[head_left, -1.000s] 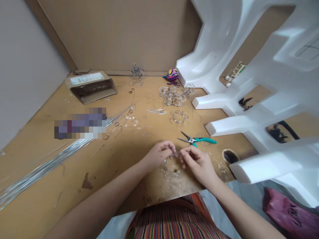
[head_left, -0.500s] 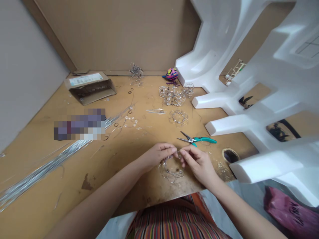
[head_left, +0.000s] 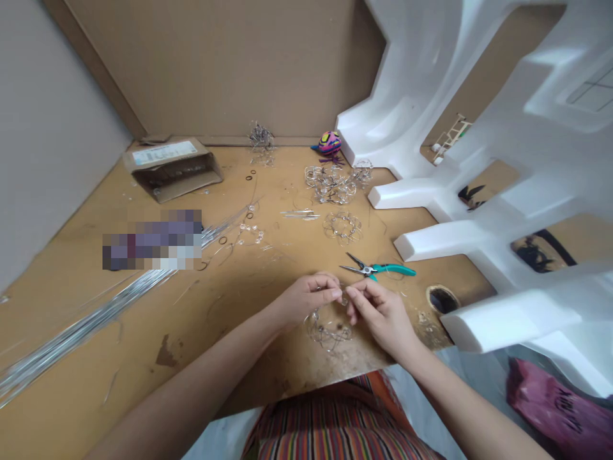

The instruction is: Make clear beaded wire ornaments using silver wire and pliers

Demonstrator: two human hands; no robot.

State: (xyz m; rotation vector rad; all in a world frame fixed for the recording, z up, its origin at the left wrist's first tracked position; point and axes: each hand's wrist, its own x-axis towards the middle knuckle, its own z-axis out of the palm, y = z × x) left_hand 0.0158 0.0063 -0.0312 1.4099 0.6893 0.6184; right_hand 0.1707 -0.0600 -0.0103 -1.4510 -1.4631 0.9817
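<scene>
Wire-loop mesh [head_left: 328, 329] barely shifted; left hand [head_left: 306, 299] and right hand [head_left: 376, 317] stayed pinched on its top edge, fingertips nearly meeting; teal-handled pliers [head_left: 390, 269] lay just beyond, untouched.

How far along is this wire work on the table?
Looks done: a round cluster of silver wire loops and a heap of linked loops on the tan wooden table. In hand: a looped silver wire piece, pinched by the left hand and right hand. Left: a long bundle of straight silver wires, seemingly unused.
</scene>
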